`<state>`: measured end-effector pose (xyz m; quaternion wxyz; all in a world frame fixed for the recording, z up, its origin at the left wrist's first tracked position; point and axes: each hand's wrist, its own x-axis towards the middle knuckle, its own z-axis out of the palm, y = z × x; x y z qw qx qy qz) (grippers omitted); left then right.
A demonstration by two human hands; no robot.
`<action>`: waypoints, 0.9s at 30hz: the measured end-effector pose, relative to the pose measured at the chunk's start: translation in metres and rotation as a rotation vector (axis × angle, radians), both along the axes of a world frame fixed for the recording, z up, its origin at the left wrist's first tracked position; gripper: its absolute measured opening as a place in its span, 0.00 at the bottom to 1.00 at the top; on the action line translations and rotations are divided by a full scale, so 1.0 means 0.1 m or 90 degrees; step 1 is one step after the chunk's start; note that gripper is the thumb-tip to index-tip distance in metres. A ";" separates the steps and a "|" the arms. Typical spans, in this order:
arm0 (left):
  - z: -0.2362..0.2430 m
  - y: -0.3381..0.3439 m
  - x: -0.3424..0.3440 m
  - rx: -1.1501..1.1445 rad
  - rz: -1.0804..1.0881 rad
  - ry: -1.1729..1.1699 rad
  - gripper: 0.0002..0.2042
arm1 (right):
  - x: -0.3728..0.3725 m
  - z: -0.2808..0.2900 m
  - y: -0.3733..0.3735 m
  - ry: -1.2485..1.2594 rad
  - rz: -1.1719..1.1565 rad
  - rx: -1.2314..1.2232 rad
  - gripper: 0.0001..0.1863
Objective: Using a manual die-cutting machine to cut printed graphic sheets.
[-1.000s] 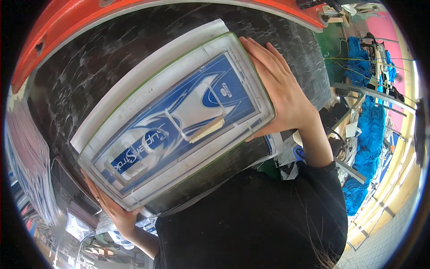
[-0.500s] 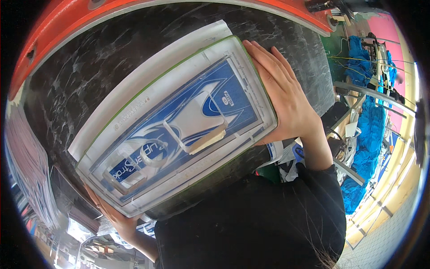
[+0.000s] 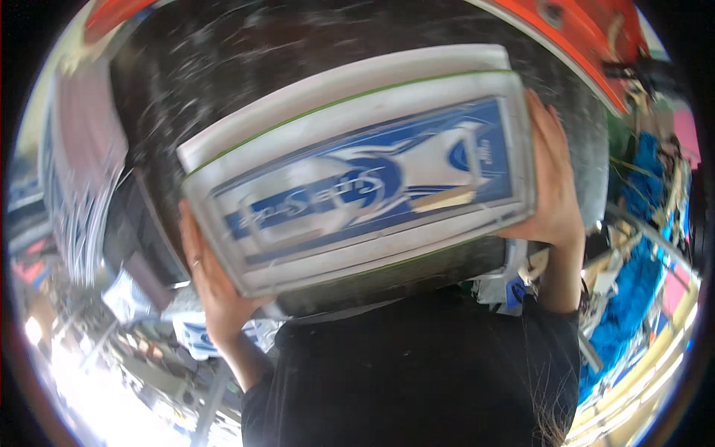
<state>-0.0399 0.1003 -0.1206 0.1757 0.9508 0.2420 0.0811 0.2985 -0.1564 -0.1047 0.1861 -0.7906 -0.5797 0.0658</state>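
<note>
A rectangular clear plastic plate (image 3: 380, 246) with a green edge and a blue-and-white printed panel (image 3: 428, 164) fills the middle of my view, blurred by motion. It has raised pieces and a pale tan strip (image 3: 443, 200). A white sheet (image 3: 335, 71) shows along its far edge. My left hand (image 3: 216, 283) grips the plate's left end, fingers along its side. My right hand (image 3: 551, 179) grips the right end, thumb underneath. Whether the white sheet is held with the plate is unclear.
A dark marbled work surface (image 3: 194, 67) lies beyond, bordered at upper right by a red machine part (image 3: 611, 37). Stacked pale sheets (image 3: 82, 171) stand at left. Blue crumpled material (image 3: 640, 290) and metal racks are at right.
The view has swung, so the surroundings shift. The plate appears more level and farther right in the picture, with both hands still gripping it.
</note>
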 end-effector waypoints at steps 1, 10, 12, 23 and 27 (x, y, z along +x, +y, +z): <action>0.06 -0.02 0.10 0.010 -0.032 0.025 0.53 | 0.01 -0.01 -0.04 -0.016 -0.016 -0.007 0.65; 0.09 -0.08 0.16 0.024 -0.021 -0.016 0.59 | 0.07 -0.07 -0.07 -0.010 -0.008 -0.015 0.65; 0.08 -0.04 0.20 0.032 -0.018 -0.011 0.59 | 0.08 -0.06 -0.05 -0.020 -0.012 -0.019 0.65; 0.17 -0.06 0.10 -0.048 -0.042 -0.068 0.61 | 0.14 -0.20 -0.36 -0.042 0.038 0.027 0.62; 0.00 -0.11 0.02 -0.034 -0.058 -0.126 0.63 | 0.21 -0.31 -0.43 -0.028 0.130 0.107 0.53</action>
